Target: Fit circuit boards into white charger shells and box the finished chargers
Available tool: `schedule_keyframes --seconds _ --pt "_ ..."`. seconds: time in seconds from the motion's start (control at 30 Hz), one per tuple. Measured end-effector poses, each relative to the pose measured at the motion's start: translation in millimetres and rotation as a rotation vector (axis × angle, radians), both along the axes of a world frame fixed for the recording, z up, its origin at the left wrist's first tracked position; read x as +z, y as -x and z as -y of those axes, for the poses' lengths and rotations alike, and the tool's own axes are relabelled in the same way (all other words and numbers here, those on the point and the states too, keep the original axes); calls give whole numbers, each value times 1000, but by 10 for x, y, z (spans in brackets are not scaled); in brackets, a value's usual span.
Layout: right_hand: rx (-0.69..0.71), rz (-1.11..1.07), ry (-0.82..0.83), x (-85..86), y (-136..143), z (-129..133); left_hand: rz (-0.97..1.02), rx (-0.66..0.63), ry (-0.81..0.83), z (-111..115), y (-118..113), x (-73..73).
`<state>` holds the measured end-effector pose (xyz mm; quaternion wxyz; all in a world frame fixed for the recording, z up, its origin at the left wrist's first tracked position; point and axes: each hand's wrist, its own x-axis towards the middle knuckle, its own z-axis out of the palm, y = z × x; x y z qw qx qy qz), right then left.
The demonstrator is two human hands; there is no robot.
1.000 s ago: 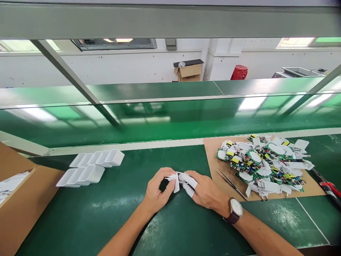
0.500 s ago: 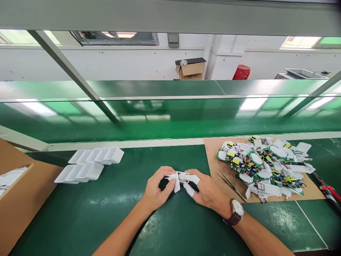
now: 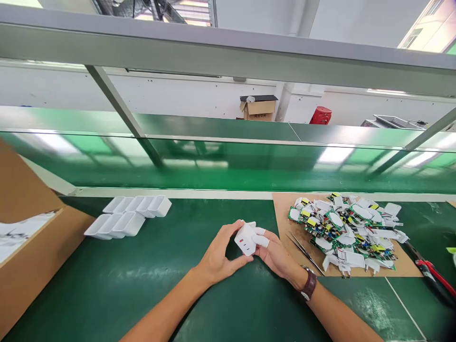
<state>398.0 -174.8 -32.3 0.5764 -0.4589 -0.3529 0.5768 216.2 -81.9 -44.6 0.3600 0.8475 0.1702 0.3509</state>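
White plastic made up the boxy housing (image 3: 245, 239) held between the two hands, raised over the green counter (image 3: 107, 294). Its rounded face, turned toward the viewer, showed dark slots and a small red opening. The left hand (image 3: 223, 256) pinched it, fingers at the top and thumb below; the right hand (image 3: 276, 254), two fingers in white covers (image 3: 261, 240), gripped its other side. Half a second earlier, thin white parts had shown edge-on between the hands, with prongs pointing left; now the broad face showed, and the right wrist had rolled so that the watch (image 3: 309, 283) turned its dial away. Just right of the right hand lay tweezers (image 3: 306, 253) on a brown sheet (image 3: 281, 218), then a heap of circuit boards (image 3: 345, 232) and, farther right, red-handled pliers (image 3: 429, 271). Well left of the left hand stood rows of white cases (image 3: 161, 206), and beyond them a cardboard box (image 3: 42, 270).
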Motion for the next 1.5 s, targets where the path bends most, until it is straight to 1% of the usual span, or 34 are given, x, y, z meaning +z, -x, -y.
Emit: schedule_keyframes --seconds 0.03,0.1,0.23,0.37,0.63,0.77,1.0,1.13,1.2,1.27,1.33,1.4,1.47,1.5 --pt "11 -81 27 14 15 -3 20 11 -53 16 -20 18" --pt "25 -163 44 37 41 -2 63 15 -150 34 -50 63" --pt "50 -192 60 51 71 6 124 43 -249 35 -69 116" --pt "55 -197 59 62 76 8 149 60 -279 22 -68 112" --pt "61 -235 83 87 74 6 137 63 -315 4 -82 116" --pt "75 -251 98 74 73 17 122 75 -319 7 -84 120" --pt "100 -293 112 35 84 29 126 110 -372 5 -105 140" --pt "106 -279 109 28 83 29 114 105 -360 -1 -94 134" --pt "84 -203 93 17 71 32 97 81 -333 -5 -66 126" --pt "14 -20 20 -3 45 41 59 64 -256 -8 -30 107" --pt "-101 297 -108 -28 6 56 14 75 -151 -13 2 71" --pt "-180 682 -247 -52 -42 72 -23 108 -56 -20 16 18" --pt "-182 991 -348 -68 -86 81 -61 138 15 -26 12 -37" --pt "-167 1089 -382 -74 -103 83 -80 152 50 -28 6 -60"
